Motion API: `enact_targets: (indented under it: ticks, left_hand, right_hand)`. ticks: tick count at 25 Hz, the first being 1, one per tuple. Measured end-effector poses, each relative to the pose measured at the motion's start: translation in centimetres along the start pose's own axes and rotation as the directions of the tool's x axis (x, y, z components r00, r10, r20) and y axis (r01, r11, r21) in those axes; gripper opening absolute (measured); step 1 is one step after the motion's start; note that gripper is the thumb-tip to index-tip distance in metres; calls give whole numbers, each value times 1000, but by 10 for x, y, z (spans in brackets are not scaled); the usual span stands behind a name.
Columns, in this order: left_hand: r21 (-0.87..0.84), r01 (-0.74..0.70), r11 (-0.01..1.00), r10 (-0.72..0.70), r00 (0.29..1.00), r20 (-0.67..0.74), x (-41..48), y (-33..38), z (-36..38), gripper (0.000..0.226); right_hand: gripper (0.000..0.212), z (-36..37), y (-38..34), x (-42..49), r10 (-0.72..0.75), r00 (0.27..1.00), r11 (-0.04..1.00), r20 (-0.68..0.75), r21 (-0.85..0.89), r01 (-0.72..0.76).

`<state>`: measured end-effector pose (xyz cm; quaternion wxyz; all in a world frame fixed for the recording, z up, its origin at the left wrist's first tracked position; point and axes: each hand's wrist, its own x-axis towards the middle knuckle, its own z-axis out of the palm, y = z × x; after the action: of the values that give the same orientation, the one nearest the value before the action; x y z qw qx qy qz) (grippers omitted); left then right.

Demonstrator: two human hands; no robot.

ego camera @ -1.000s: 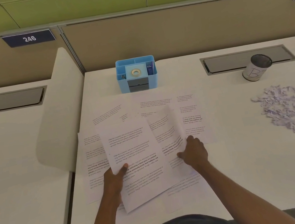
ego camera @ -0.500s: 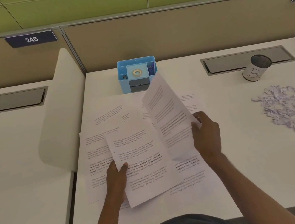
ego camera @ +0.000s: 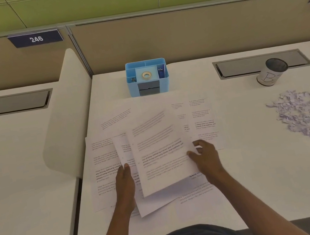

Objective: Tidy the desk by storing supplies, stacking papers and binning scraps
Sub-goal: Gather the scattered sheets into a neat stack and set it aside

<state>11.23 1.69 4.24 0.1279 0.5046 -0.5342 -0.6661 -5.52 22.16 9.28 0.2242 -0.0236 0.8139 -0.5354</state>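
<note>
Several printed sheets lie spread over the white desk [ego camera: 264,180] in front of me. My left hand [ego camera: 124,179] grips a sheet [ego camera: 124,151] at its left edge. Over that sheet lies another printed sheet [ego camera: 158,152], blurred with motion. My right hand [ego camera: 206,155] pinches that top sheet's right edge between thumb and fingers. More loose sheets [ego camera: 201,117] lie beneath and to the right. A heap of paper scraps [ego camera: 304,113] sits at the right. A blue organizer [ego camera: 147,77] at the back centre holds a tape roll [ego camera: 146,75].
A round tin bin [ego camera: 271,72] marked with a letter stands at the back right, beside a grey cable hatch [ego camera: 244,66]. A curved white divider [ego camera: 63,121] bounds the desk's left side, with a neighbouring desk [ego camera: 14,173] beyond. A beige partition runs along the back.
My right hand lifted a sheet from the desk, swung it up and leftward, and now lays it onto the sheet in my left hand. The left hand has barely shifted.
</note>
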Motion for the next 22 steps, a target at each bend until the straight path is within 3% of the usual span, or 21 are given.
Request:
enact_targets:
  ticks: [5, 8, 13, 16, 22]
  left_hand:
    - [35, -16, 999, 15, 1000, 25, -2, 1, 2, 40]
    - [94, -63, 994, 60, 997, 38, -1, 0, 3, 35]
    - [103, -85, 991, 82, 996, 36, 10, 1, 2, 43]
    - [112, -107, 988, 102, 993, 53, 16, 2, 5, 44]
    - [77, -100, 992, 95, 993, 67, 26, 7, 12, 42]
  right_hand:
    - [16, 30, 33, -7, 71, 992, 997, 100, -29, -68]
    - [20, 37, 32, -8, 42, 989, 993, 140, -111, -26]
    - [21, 17, 19, 23, -105, 994, 937, -9, -335, 96]
    - [34, 4, 15, 55, -180, 980, 880, -84, -459, 122]
    - [67, 18, -15, 108, -119, 989, 784, -89, -620, 38]
